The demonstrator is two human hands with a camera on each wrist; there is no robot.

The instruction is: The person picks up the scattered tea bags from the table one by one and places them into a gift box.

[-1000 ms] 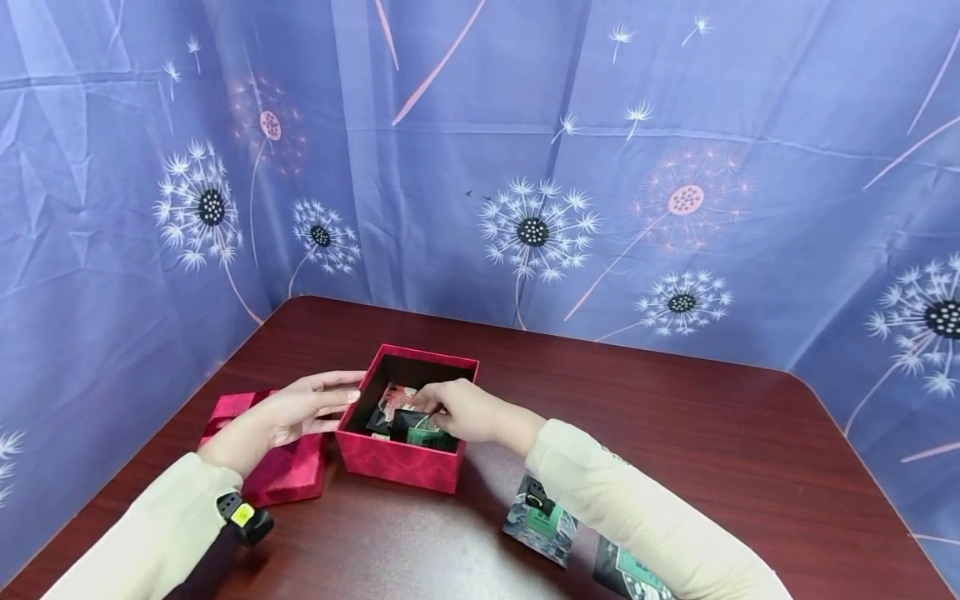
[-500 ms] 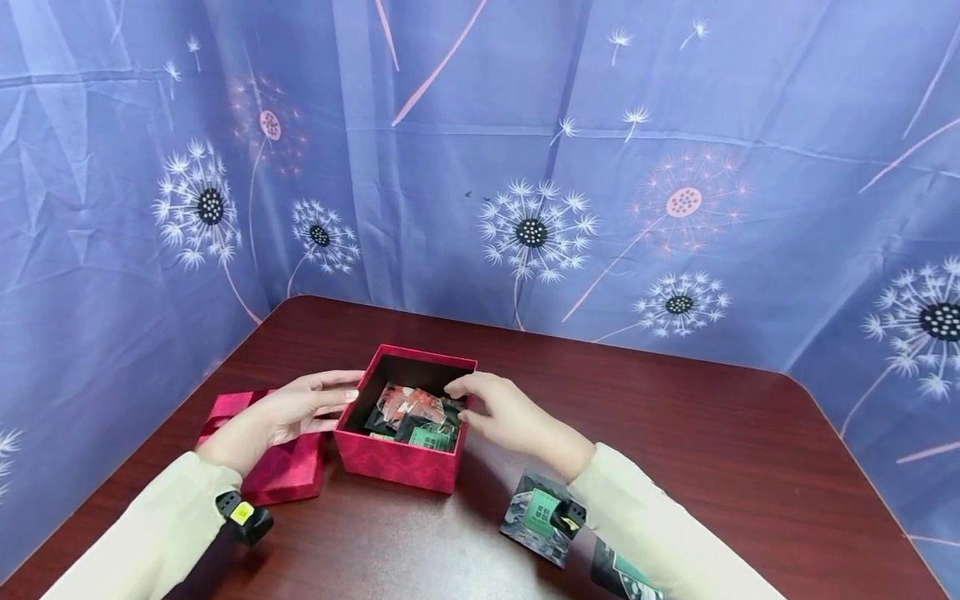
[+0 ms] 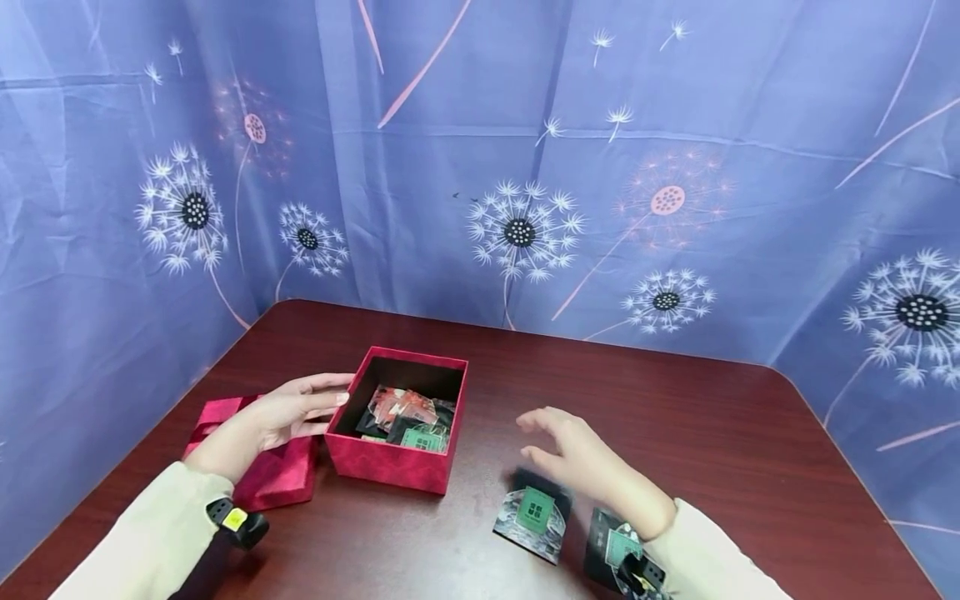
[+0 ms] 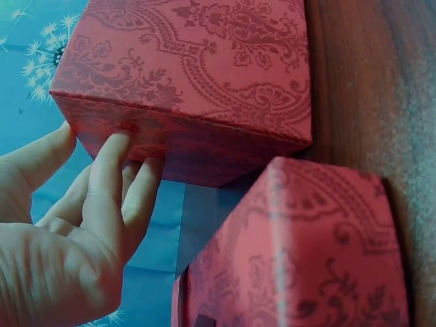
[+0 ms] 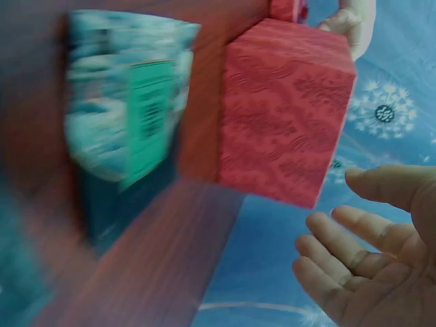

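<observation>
My left hand [image 3: 281,412] steadies the red box [image 3: 397,454] with flat fingers while my right hand [image 3: 581,454], empty and relaxed, hovers over the packet [image 3: 534,514] to pinch next.

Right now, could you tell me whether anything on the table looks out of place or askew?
Nothing looks damaged or spilled. The packets lie jumbled in the open red box, and its lid sits beside it.

In the right wrist view the green-labelled packet [image 5: 129,122] is smeared by motion blur so its print cannot be read, while in the head view a second packet [image 3: 617,546] is partly covered by the right wrist and the box's contents [image 3: 408,412] appear too small to identify.
</observation>
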